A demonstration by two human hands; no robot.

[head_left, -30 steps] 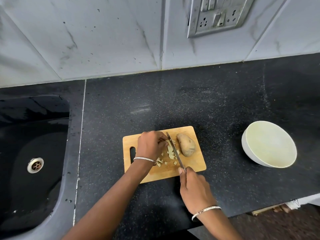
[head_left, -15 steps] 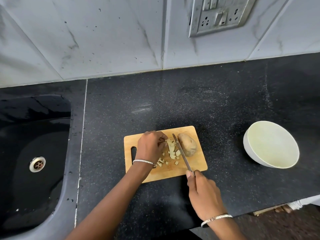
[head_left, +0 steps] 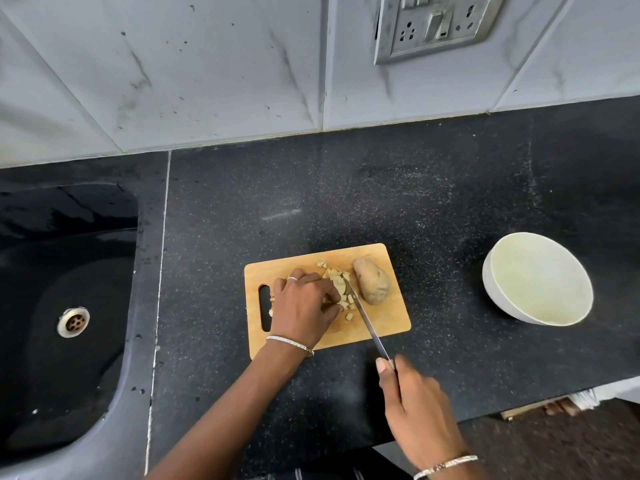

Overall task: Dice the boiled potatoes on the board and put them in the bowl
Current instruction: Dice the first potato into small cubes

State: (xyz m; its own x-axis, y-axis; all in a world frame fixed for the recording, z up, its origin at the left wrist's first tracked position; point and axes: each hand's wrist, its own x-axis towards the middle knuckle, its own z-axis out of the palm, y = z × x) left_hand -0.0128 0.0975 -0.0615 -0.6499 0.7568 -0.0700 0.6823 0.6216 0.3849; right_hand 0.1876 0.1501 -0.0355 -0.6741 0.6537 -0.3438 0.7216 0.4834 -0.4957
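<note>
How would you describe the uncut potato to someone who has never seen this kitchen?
On the black countertop, between the sink and the white bowl, lies a wooden cutting board. The uncut potato rests near its far right corner, just right of the knife blade. Unlike the small pale cubes beside it, it is one large oval in brown skin.

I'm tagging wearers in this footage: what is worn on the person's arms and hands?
No sleeves show. The left hand wears a thin silver ring on one finger and a thin silver left bangle at the wrist. The right hand has a similar right bangle, which looks patterned; no ring shows on it.
</note>
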